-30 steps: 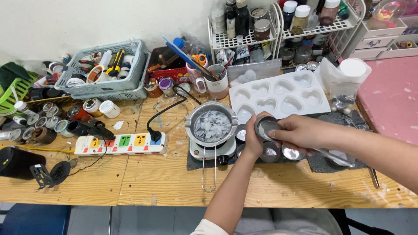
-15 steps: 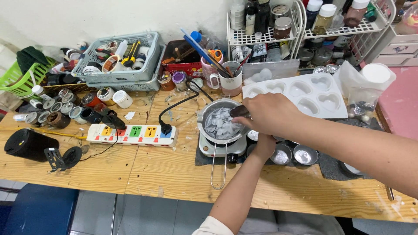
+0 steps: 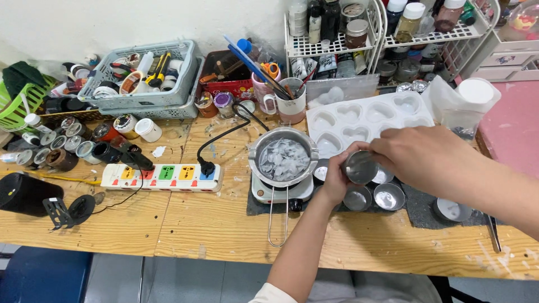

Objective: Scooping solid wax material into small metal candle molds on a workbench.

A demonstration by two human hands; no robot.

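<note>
Two hands meet on one small metal tin point(image 3: 359, 166): your left hand point(image 3: 335, 182) cups it from below and the side, tilted, while your right hand point(image 3: 424, 160) closes its fingers over the rim from the right. You hold the tin just above two more round tins point(image 3: 374, 197) lying on the dark mat point(image 3: 418, 205). Just left stands a little pot of white wax flakes point(image 3: 283, 159) on a small hotplate point(image 3: 281, 193). Behind lies a white heart mould point(image 3: 368, 120); a power strip point(image 3: 161, 177) sits further left.
</note>
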